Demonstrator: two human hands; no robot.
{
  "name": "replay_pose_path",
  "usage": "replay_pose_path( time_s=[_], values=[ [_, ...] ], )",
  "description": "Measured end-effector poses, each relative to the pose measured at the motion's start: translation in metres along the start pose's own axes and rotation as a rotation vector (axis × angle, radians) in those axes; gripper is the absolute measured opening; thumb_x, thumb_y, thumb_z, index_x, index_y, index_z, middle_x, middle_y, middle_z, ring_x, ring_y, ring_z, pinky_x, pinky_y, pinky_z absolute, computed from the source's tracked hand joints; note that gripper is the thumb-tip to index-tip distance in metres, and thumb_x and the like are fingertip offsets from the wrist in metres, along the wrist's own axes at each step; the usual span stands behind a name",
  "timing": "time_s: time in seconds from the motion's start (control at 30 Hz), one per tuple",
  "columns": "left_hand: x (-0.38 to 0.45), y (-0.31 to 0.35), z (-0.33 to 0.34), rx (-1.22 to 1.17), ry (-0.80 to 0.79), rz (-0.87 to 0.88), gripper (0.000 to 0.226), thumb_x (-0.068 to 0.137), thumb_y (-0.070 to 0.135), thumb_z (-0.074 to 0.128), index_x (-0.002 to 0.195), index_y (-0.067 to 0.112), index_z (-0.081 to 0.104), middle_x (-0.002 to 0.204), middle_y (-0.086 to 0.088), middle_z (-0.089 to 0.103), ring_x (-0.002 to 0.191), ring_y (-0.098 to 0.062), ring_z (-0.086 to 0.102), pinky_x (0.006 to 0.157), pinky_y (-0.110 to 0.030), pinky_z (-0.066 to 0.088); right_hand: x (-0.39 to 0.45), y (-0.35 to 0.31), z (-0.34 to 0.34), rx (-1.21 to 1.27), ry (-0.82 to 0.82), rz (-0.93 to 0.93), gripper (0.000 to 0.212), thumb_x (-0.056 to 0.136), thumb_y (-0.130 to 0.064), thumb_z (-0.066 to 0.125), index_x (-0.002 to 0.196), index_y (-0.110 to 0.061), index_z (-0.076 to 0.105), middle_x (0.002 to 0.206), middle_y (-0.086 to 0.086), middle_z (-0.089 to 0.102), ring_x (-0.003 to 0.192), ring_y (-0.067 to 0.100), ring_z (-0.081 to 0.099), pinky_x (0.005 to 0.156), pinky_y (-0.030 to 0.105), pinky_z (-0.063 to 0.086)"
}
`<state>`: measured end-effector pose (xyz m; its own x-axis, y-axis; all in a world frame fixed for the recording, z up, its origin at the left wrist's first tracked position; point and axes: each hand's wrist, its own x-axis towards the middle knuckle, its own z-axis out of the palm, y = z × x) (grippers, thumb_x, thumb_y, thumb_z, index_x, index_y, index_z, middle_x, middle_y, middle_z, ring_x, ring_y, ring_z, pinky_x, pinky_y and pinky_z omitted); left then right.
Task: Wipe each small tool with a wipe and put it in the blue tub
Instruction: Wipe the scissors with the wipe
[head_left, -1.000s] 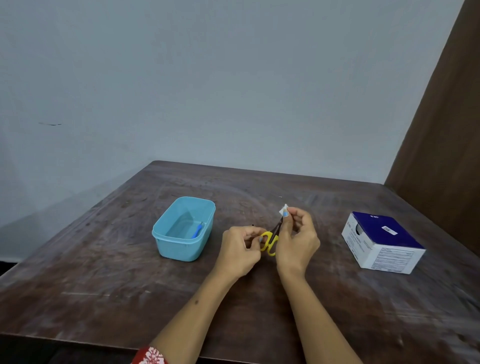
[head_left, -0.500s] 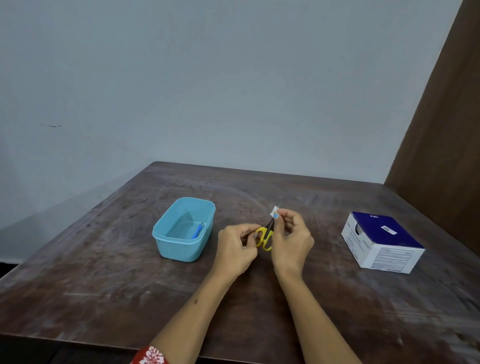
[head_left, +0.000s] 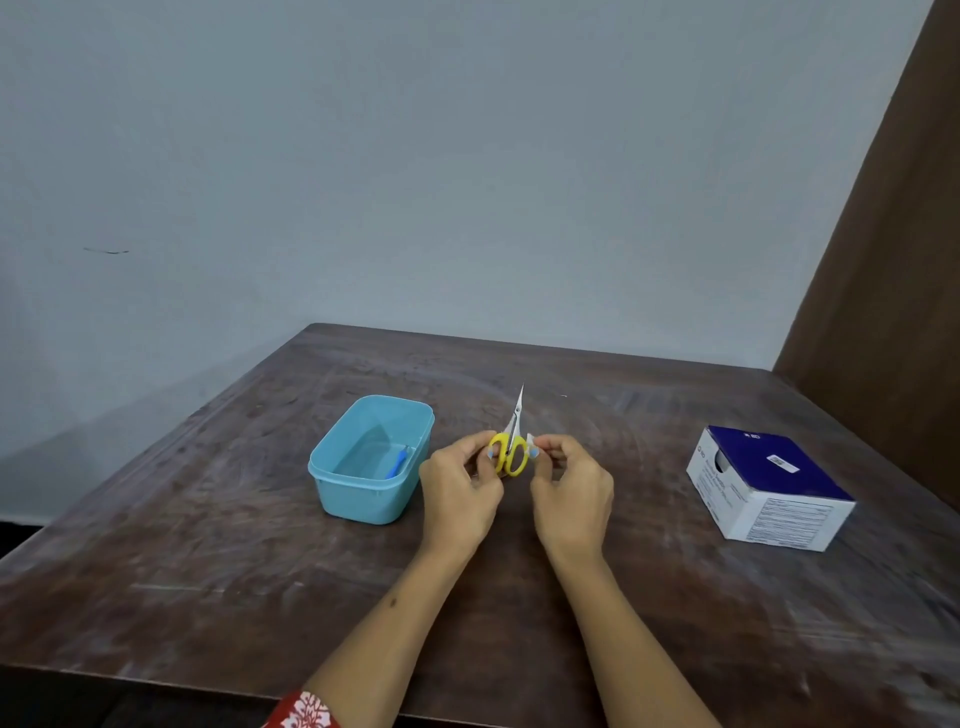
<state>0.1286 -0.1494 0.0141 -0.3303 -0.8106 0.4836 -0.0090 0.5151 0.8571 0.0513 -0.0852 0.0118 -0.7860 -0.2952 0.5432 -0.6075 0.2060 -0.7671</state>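
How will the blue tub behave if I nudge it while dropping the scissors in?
The blue tub looks like thin plastic holding only one small blue tool, so it is probably light and may slide on the worn table. Its wide, flat base makes tipping unlikely. Its walls may flex slightly if pushed.

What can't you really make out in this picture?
- Head view: wipe, mostly hidden by the right hand.
- Small blue tool in the blue tub: too small to identify.
- Box print: too small to read.
- Scissors handles: partly covered by the left hand.
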Motion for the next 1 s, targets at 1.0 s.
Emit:
replay_pose_path(
  time_s=[1.0],
  values=[
    [-0.001, 0.001, 0.001, -0.043, 0.015, 0.128, 0.029, 0.092, 0.014, 0.055, 0.12, 0.008, 0.061, 0.102, 0.002, 0.063, 0.087, -0.003, 0.062, 0.074, -0.011, 0.049, 0.006, -0.004, -0.001, 0.55, -0.032, 0.204, 0.01, 0.08, -0.011, 0.072, 0.08, -0.02, 0.072, 0.07, -0.003, 0.072, 0.062, 0.01, 0.067, 0.058, 0.021, 0.053]
  ],
)
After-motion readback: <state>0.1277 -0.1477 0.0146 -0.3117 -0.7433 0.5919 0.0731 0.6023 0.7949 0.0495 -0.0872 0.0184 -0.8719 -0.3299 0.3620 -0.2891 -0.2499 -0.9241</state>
